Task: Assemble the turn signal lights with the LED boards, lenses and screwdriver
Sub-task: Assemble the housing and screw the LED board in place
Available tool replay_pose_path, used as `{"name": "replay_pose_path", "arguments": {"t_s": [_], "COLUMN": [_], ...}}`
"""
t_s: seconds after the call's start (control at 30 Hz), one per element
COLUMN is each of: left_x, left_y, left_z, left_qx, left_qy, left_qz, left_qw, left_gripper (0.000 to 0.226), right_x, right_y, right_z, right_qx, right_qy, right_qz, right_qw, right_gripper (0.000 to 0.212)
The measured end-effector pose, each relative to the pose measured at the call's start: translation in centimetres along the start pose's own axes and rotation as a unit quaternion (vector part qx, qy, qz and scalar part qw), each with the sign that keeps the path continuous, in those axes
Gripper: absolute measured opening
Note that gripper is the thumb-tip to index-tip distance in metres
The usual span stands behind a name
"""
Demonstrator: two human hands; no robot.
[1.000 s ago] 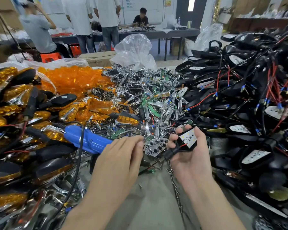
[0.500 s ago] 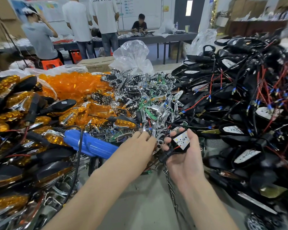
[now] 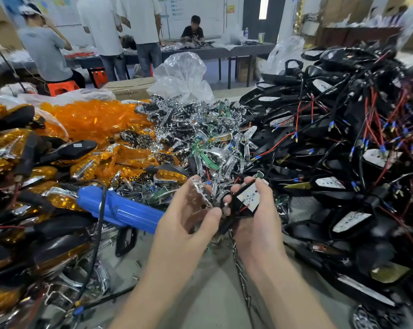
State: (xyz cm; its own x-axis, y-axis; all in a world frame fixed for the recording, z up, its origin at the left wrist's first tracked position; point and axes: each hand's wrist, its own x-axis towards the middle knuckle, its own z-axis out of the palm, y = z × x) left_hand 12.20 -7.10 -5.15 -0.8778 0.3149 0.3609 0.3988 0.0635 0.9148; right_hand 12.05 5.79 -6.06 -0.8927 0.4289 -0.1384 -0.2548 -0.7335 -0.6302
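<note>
Pinching a chrome reflector (image 3: 199,187) between thumb and fingertips of the left hand (image 3: 191,217), just left of the black housing (image 3: 234,203) gripped in the curled fingers of the right hand (image 3: 256,224), LED board (image 3: 248,197) turned up, probably to seat the reflector on it, with the blue screwdriver (image 3: 120,210) lying untouched further left.

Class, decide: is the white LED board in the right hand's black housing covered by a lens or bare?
Bare: the white board lies uncovered in the housing the right hand grips.

The screwdriver (image 3: 120,208) was blue, the lenses (image 3: 94,117) orange, the housings (image 3: 319,129) black with red wires (image 3: 275,146).
</note>
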Motion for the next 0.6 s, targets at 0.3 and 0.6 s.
{"name": "replay_pose_path", "arguments": {"t_s": [0.3, 0.6], "left_x": [-1.1, -1.3], "left_y": [-1.1, -1.4], "left_z": [0.4, 0.6], "left_qx": [0.076, 0.133], "left_qy": [0.002, 0.003], "left_qz": [-0.001, 0.024], "left_qw": [0.997, 0.991], "left_gripper": [0.059, 0.064], "right_x": [-0.8, -1.4], "right_y": [0.2, 0.4], "right_z": [0.4, 0.5], "right_qx": [-0.073, -0.126], "right_qy": [-0.013, -0.051], "right_qz": [-0.057, -0.108], "right_qw": [0.996, 0.985], "right_gripper": [0.025, 0.022]}}
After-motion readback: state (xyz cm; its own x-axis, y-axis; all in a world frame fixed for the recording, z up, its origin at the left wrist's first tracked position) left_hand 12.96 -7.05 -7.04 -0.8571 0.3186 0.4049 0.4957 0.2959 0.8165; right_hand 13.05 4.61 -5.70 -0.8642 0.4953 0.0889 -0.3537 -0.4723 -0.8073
